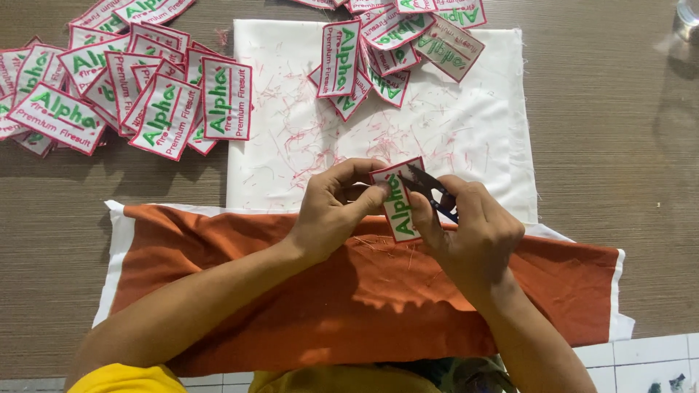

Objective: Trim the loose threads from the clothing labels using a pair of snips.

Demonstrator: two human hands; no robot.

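Just above the orange cloth [349,291], a white patch [399,204] is pinched at its edge by the left hand [331,211] fingers while small snips [437,193] are gripped in the right hand [473,233]; loose threads are best trimmed close with the patch held taut.

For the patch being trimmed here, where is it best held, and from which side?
Probably by its upper left edge, from the left, as the left hand pinches the patch now. It is a thin, flat rectangle standing on end over the orange cloth, so a thumb-and-finger pinch across its faces suits it. That leaves the right edge free for the small dark snips in the right hand.
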